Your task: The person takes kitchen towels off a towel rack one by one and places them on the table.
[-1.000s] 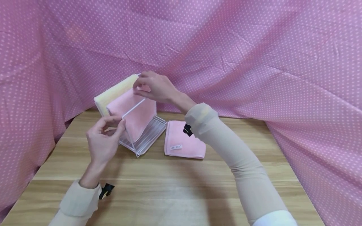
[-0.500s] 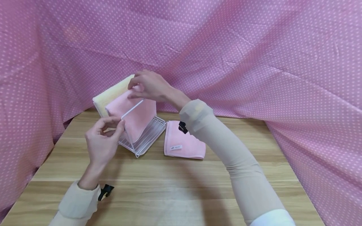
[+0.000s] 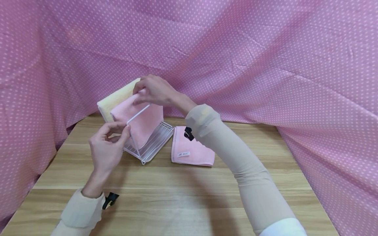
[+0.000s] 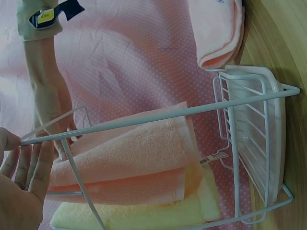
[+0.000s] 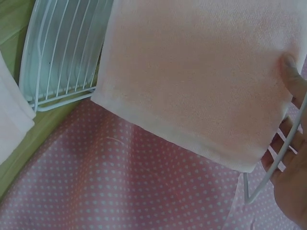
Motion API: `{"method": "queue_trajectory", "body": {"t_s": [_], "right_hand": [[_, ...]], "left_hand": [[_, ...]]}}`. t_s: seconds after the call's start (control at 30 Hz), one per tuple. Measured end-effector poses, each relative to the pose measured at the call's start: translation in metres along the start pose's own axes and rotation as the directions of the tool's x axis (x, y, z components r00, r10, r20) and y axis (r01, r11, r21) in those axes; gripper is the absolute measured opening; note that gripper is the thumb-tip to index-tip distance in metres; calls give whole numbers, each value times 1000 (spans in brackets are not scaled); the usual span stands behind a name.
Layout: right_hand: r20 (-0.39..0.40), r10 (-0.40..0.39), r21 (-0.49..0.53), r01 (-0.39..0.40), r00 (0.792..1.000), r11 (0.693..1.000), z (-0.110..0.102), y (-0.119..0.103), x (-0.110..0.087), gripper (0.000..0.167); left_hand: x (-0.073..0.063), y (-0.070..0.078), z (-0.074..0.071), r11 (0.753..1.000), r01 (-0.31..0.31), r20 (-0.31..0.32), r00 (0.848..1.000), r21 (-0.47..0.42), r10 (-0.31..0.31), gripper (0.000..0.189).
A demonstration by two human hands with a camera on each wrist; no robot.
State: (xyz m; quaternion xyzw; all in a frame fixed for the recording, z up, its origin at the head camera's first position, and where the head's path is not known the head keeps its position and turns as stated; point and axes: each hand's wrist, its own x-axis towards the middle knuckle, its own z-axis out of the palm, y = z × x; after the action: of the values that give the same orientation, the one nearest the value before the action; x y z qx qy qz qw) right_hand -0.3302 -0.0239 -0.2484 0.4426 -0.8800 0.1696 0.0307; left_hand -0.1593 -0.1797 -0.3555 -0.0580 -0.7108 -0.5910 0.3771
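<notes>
A white wire rack (image 4: pixel 144 117) with slanted frames stands on the table's left. My left hand (image 3: pixel 107 147) pinches the near end of its top bar between thumb and fingers. A pink towel (image 3: pixel 146 126) hangs folded over a bar of the rack. My right hand (image 3: pixel 157 90) holds this towel at its top fold; in the right wrist view the thumb (image 5: pixel 290 72) lies on the front of the cloth and the other fingers are behind it. A yellow towel (image 3: pixel 116 95) hangs on the rack behind the pink one, its far end overlapped by my right hand.
A second pink towel (image 3: pixel 193 149), folded flat with a white label, lies on the wooden table (image 3: pixel 165 200) right of the rack. A white drip tray (image 4: pixel 276 143) sits under the rack's wires. Pink dotted cloth (image 3: pixel 236 59) hangs at the back and sides.
My right hand has moved slightly left along the top of the hanging pink towel, and its thumb and fingers have closed on the fold. My left hand stays on the bar.
</notes>
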Motion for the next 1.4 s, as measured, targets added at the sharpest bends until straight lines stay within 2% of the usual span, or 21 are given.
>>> {"method": "queue_trajectory", "body": {"t_s": [0.3,0.53,0.8,0.9,1.4], "right_hand": [[-28,0,-19,0,1000,1000,0,-3,-2,35],[-84,-51,-26,49,995,998,2,-3,-3,33],[-35,-2,-72,-1,999,997,-5,-4,-7,32],[-38,-1,-91,-3,999,996,-7,-5,-9,32],[-109,-39,-50,34,993,998,-15,-3,-21,28]], "left_hand": [[1,1,-1,1000,-5,4,1000,13,5,14],[1,2,-1,1000,-3,1,1000,12,3,15],[1,2,1,1000,7,3,1000,16,-7,14],[1,3,1,1000,8,-2,1000,13,-8,13],[-1,4,-1,999,-4,1,1000,48,4,12]]}}
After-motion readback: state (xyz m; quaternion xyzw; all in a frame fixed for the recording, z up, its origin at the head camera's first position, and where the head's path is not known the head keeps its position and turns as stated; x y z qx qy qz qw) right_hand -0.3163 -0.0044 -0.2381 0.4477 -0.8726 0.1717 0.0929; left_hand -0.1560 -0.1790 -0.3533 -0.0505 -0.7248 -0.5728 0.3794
